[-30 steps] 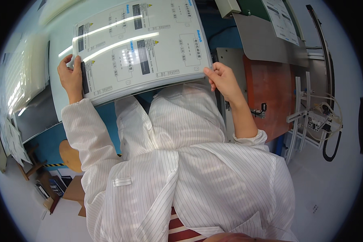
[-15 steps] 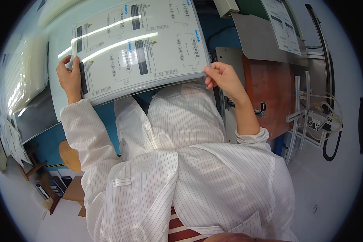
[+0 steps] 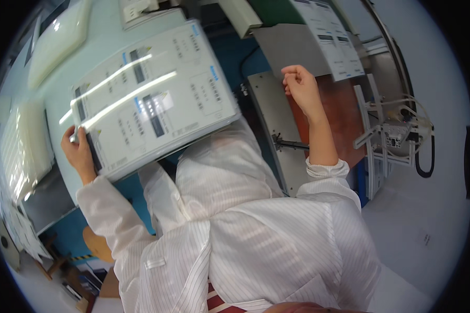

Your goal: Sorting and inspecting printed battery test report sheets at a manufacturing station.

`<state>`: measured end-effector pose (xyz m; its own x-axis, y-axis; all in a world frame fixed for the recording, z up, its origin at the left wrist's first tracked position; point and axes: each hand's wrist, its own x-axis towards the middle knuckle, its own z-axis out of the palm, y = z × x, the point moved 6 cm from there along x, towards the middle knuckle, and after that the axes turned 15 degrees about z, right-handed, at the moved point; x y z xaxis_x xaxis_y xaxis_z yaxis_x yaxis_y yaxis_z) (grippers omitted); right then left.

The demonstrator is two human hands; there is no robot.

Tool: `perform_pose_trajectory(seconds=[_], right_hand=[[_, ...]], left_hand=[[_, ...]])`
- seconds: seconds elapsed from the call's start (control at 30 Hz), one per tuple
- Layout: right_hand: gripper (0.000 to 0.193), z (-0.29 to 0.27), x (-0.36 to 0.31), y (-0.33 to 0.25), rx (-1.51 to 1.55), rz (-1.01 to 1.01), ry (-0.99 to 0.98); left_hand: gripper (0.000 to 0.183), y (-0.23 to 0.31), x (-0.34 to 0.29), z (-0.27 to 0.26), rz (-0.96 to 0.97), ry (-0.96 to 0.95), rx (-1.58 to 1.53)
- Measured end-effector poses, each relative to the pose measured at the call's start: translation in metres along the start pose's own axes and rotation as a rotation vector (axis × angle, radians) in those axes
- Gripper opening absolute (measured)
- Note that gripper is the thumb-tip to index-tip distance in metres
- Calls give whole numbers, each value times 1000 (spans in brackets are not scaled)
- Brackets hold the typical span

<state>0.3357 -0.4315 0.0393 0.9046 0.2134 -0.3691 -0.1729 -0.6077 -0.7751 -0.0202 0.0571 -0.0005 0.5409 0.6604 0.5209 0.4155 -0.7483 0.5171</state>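
A stack of printed glossy sheets (image 3: 185,112), with grey boxes and line diagrams, lies at the near edge of the pale table. My left hand (image 3: 79,152) pinches its left edge, thumb towards the top and the other fingers partly hidden. A narrow pale strip (image 3: 74,116) shows along that edge beside the thumb. Away from the stack, my right hand (image 3: 302,89) hangs in the air over an orange-red board (image 3: 333,117). Its fingers are curled in, and I see nothing in them.
To the left lie a thick pile of clear film-wrapped sheets (image 3: 26,148) and another translucent pile (image 3: 60,44). On the right are a grey metal plate (image 3: 290,49), more printed sheets (image 3: 331,41) and an aluminium frame with tubing (image 3: 394,133). A socket strip (image 3: 140,9) sits at the back.
My right hand has let go of the stack's near right corner and moved right, over the orange-red board. My left hand stays at the left edge. The whole view has turned somewhat.
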Motion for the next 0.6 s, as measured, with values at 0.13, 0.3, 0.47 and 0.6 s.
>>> perform_pose_trajectory(seconds=[0.13, 0.3, 0.47, 0.6], right_hand=[[24, -83, 43, 44, 186, -196, 708], [27, -121, 71, 123, 1045, 589, 692], [12, -160, 145, 128, 1287, 366, 510], [3, -198, 171, 55, 1365, 66, 435]], left_hand=[[37, 2, 1, -4, -5, 1, -36], [37, 10, -1, -6, -30, 13, -18], [35, 11, 2, -3, -14, 11, -25], [34, 11, 3, -1, 25, 21, -13]])
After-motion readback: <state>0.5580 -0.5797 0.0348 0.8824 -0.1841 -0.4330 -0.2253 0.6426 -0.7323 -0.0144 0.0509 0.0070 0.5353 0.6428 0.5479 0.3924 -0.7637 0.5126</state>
